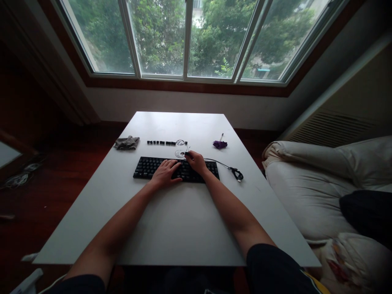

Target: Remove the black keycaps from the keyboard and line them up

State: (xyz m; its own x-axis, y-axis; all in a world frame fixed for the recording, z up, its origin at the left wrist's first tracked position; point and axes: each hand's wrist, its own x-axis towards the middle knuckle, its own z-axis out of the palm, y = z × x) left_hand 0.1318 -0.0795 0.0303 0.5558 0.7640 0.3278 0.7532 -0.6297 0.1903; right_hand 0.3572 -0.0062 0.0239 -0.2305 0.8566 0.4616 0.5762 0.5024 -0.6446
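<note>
A black keyboard (147,167) lies across the middle of the white table (171,228). My left hand (165,173) rests flat on its keys, fingers stretched out. My right hand (196,161) sits at the keyboard's far edge with its fingers pinched on a small dark piece, apparently a keycap (187,154). Just beyond the hands lies a wire keycap puller (180,148) with round loops. A row of several loose black keycaps (161,142) is lined up behind the keyboard.
A crumpled grey cloth (126,142) lies at the back left of the table. A small purple brush (219,143) lies at the back right. The keyboard's coiled cable (237,174) trails right. A white sofa (321,192) stands close to the table's right side.
</note>
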